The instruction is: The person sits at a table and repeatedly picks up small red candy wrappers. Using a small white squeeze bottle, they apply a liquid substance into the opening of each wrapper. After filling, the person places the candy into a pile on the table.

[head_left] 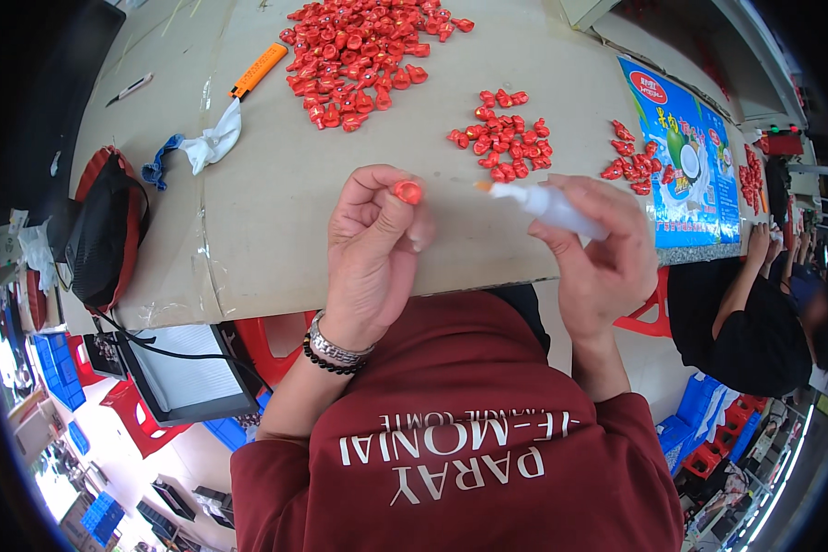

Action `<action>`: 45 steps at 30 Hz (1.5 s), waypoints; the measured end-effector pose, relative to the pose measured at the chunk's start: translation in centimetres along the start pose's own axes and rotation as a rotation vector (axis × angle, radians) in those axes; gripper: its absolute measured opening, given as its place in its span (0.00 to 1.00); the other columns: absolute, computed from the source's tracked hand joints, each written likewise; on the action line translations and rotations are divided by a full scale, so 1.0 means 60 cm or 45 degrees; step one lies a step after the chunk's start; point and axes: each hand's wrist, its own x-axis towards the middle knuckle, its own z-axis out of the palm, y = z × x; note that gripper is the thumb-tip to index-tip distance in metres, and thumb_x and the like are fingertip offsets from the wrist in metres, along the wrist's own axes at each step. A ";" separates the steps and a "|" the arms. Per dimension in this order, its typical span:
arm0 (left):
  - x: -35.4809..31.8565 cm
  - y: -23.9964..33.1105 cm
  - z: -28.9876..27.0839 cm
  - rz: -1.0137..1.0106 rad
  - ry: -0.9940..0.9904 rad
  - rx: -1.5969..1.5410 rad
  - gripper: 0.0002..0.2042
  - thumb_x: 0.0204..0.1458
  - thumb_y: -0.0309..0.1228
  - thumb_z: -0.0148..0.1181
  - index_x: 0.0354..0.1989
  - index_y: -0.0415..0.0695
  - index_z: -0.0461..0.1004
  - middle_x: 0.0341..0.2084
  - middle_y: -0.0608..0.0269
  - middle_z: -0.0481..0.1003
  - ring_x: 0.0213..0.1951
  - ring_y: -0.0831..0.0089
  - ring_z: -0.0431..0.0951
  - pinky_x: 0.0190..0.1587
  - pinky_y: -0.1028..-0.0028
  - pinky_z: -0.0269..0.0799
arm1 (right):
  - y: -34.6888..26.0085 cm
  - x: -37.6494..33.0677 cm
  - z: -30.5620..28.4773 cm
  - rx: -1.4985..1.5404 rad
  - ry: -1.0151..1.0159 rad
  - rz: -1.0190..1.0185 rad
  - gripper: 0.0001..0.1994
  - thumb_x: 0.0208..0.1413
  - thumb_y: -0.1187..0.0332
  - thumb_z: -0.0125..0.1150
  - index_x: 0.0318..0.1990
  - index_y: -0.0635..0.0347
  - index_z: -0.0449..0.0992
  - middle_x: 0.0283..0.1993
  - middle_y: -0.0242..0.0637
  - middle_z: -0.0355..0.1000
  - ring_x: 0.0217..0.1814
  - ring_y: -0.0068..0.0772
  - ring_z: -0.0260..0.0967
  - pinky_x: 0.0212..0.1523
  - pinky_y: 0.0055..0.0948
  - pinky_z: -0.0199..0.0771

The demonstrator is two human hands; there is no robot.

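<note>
Between the thumb and fingers of my left hand point(374, 241) is a small red plastic part point(408, 191), held just above the table. My right hand point(605, 248) is wrapped round a white squeeze bottle point(566, 212), tilted so that its narrow nozzle with an orange tip point(483, 186) points left toward the red part. A gap separates the tip from the part. Beyond my hands lies a large heap of similar red parts point(354, 55). A smaller pile of red parts point(506, 136) sits nearer, a little to the right.
An orange utility knife point(259, 70), a slim cutter point(131, 89) and a crumpled white cloth point(213, 140) lie on the left. A black and red bag point(109, 230) rests at the left edge. More red parts point(637, 166) lie beside a blue printed sheet point(695, 207); a person in black point(731, 322) sits at right.
</note>
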 end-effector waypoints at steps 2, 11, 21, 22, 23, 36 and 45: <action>0.000 0.003 0.000 -0.097 -0.004 -0.159 0.08 0.58 0.31 0.57 0.43 0.45 0.69 0.35 0.65 0.72 0.26 0.80 0.64 0.29 0.79 0.60 | 0.000 0.011 0.000 0.220 0.086 0.297 0.21 0.41 0.87 0.66 0.46 0.67 0.72 0.42 0.45 0.74 0.41 0.40 0.77 0.35 0.28 0.79; -0.012 -0.002 0.005 -0.331 -0.007 -0.352 0.13 0.62 0.41 0.50 0.41 0.44 0.70 0.30 0.68 0.68 0.25 0.79 0.63 0.27 0.79 0.59 | 0.036 0.076 0.028 0.445 -0.178 0.692 0.10 0.49 0.83 0.60 0.37 0.64 0.69 0.34 0.35 0.70 0.32 0.29 0.76 0.26 0.23 0.75; -0.029 0.011 0.001 -0.294 -0.032 -0.188 0.17 0.63 0.45 0.45 0.39 0.43 0.70 0.28 0.67 0.67 0.24 0.78 0.62 0.26 0.78 0.58 | 0.058 0.111 0.101 -0.900 -0.770 0.024 0.08 0.44 0.67 0.68 0.31 0.59 0.78 0.32 0.37 0.69 0.30 0.44 0.70 0.33 0.41 0.69; -0.030 0.012 0.001 -0.291 -0.035 -0.188 0.17 0.63 0.45 0.45 0.38 0.43 0.71 0.28 0.67 0.67 0.24 0.78 0.62 0.26 0.77 0.58 | 0.058 0.111 0.106 -0.974 -0.801 0.004 0.08 0.44 0.68 0.67 0.31 0.59 0.78 0.31 0.37 0.69 0.30 0.43 0.70 0.33 0.41 0.69; -0.031 0.012 0.000 -0.289 -0.039 -0.189 0.17 0.64 0.45 0.45 0.38 0.43 0.71 0.28 0.67 0.67 0.24 0.78 0.63 0.26 0.77 0.58 | 0.057 0.110 0.108 -1.050 -0.830 -0.015 0.08 0.44 0.68 0.67 0.32 0.59 0.78 0.31 0.37 0.69 0.30 0.43 0.70 0.32 0.42 0.68; -0.033 0.011 0.005 -0.354 0.041 -0.265 0.20 0.65 0.47 0.40 0.36 0.42 0.70 0.28 0.67 0.67 0.23 0.77 0.61 0.26 0.77 0.58 | 0.004 0.082 0.070 0.219 -0.434 0.783 0.06 0.49 0.73 0.61 0.35 0.62 0.76 0.28 0.33 0.74 0.24 0.19 0.68 0.25 0.21 0.66; -0.034 0.009 0.019 -0.413 0.124 -0.222 0.21 0.65 0.47 0.39 0.35 0.41 0.69 0.26 0.68 0.68 0.23 0.77 0.62 0.26 0.77 0.57 | 0.004 0.040 0.056 0.657 -0.337 0.809 0.04 0.50 0.79 0.60 0.34 0.63 0.77 0.30 0.30 0.74 0.28 0.15 0.68 0.29 0.18 0.68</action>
